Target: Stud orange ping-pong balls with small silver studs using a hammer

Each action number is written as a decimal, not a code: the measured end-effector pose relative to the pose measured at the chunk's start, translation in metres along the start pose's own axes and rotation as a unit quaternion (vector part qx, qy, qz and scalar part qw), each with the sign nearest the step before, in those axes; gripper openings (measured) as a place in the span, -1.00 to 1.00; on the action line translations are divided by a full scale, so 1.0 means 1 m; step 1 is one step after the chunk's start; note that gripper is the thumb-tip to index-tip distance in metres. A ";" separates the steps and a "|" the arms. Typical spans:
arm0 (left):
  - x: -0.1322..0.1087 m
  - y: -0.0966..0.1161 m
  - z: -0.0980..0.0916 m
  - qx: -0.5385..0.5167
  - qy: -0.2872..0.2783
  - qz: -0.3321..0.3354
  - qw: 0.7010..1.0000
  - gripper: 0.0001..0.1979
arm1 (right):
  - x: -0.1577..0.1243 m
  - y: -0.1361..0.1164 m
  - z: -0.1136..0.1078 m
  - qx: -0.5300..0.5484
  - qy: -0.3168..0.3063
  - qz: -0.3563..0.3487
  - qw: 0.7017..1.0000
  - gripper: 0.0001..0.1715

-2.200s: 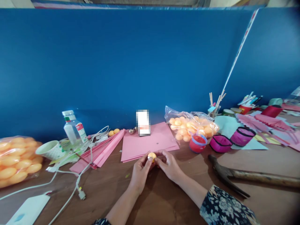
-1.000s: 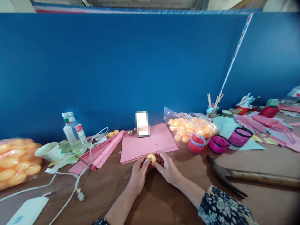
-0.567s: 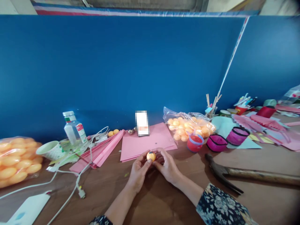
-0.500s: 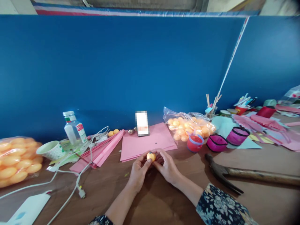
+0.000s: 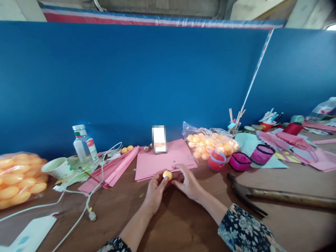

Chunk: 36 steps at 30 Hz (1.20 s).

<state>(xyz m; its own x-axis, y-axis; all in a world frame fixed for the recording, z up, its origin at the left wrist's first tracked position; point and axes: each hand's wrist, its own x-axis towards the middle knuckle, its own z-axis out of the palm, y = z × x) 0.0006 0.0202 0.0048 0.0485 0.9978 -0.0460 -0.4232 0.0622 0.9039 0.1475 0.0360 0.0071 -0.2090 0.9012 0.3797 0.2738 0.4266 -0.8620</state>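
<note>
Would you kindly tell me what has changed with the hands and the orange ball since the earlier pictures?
The orange ball was turned between the fingers: a small dark spot seen on it moments ago no longer shows. Nothing was taken up or let go. Left hand and right hand still hold it by the pink paper; the hammer has not moved.

Craft wkshop bench: pink paper stacks [image 5: 170, 159], bagged orange balls [image 5: 212, 143], hammer [image 5: 275, 195], blue partition [image 5: 157, 77] behind.
</note>
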 end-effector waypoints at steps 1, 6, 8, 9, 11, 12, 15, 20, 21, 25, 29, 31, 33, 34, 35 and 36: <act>0.001 0.000 0.000 -0.008 0.004 -0.001 1.000 -0.57 | 0.003 0.002 -0.005 -0.022 0.014 -0.006 1.000 -0.57; 0.000 0.001 0.001 -0.028 0.021 -0.010 0.999 -0.54 | 0.025 0.011 -0.025 -0.232 0.058 0.042 0.970 -0.74; 0.000 0.002 0.001 -0.029 0.018 -0.007 0.999 -0.52 | 0.035 0.013 -0.027 -0.278 0.040 0.054 0.958 -0.75; 0.000 0.002 0.000 -0.024 0.017 -0.004 1.000 -0.51 | 0.039 0.013 -0.028 -0.291 0.031 0.055 0.955 -0.75; 0.001 0.001 -0.001 -0.007 0.016 0.002 1.000 -0.52 | 0.047 0.013 -0.026 -0.324 0.010 0.060 0.944 -0.75; 0.001 0.001 -0.002 0.004 0.015 0.005 1.000 -0.53 | 0.051 0.013 -0.024 -0.338 -0.001 0.063 0.939 -0.75; 0.002 -0.001 -0.003 0.022 0.012 0.014 1.000 -0.55 | 0.063 0.012 -0.016 -0.372 -0.025 0.075 0.925 -0.74; 0.001 0.000 -0.001 0.022 0.021 0.023 0.999 -0.56 | 0.071 0.015 -0.006 -0.393 -0.036 0.082 0.915 -0.80; 0.000 0.000 -0.001 0.025 0.022 0.025 0.999 -0.58 | 0.071 0.016 -0.006 -0.393 -0.034 0.081 0.915 -0.82; 0.000 0.001 -0.001 0.040 0.019 0.033 0.998 -0.63 | 0.071 0.020 -0.007 -0.379 -0.022 0.072 0.922 -0.85; 0.001 0.001 -0.001 0.042 0.018 0.035 0.998 -0.62 | 0.068 0.019 -0.009 -0.336 0.004 0.060 0.940 -0.84; 0.001 0.000 -0.002 0.035 0.017 0.035 0.999 -0.60 | 0.063 0.015 -0.010 -0.299 0.013 0.050 0.953 -0.83; 0.001 -0.001 -0.003 0.023 0.016 0.031 0.999 -0.59 | 0.055 0.009 -0.011 -0.256 0.012 0.035 0.966 -0.83; 0.001 -0.001 -0.003 0.016 0.015 0.024 0.999 -0.58 | 0.050 0.006 -0.011 -0.236 0.010 0.027 0.971 -0.84; 0.001 -0.001 -0.003 0.009 0.013 0.016 1.000 -0.56 | 0.044 0.003 -0.011 -0.215 0.009 0.021 0.976 -0.84; 0.001 -0.001 -0.003 0.003 0.012 0.007 1.000 -0.55 | 0.039 0.000 -0.011 -0.188 0.009 0.016 0.982 -0.83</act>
<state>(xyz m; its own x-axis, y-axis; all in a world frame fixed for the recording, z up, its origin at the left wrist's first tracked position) -0.0014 0.0215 0.0030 0.0214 0.9988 -0.0434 -0.4179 0.0483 0.9072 0.1497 0.0722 0.0253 -0.1785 0.9145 0.3632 0.6085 0.3926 -0.6896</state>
